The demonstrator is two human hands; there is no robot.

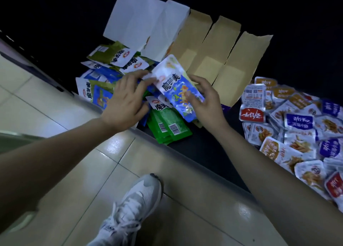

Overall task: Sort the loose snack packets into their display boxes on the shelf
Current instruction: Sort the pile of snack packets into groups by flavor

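A blue-and-white snack packet [174, 84] is held above the low dark shelf [202, 149]. My right hand [206, 99] grips its lower end, thumb on its face. My left hand [126, 99] pinches its upper left edge with fingertips. Beneath lie loose green packets [170, 127], barcodes up, and a heap of blue, white and olive packets [104, 75] to the left. Behind stand several open display boxes: white-flapped ones [141, 23] and brown cardboard ones [222, 60].
A large pile of small white, blue, red and orange packets [297, 127] covers the shelf at the right. Pale floor tiles [148, 171] run along the shelf's front edge. My white sneaker [133, 208] stands on the floor below.
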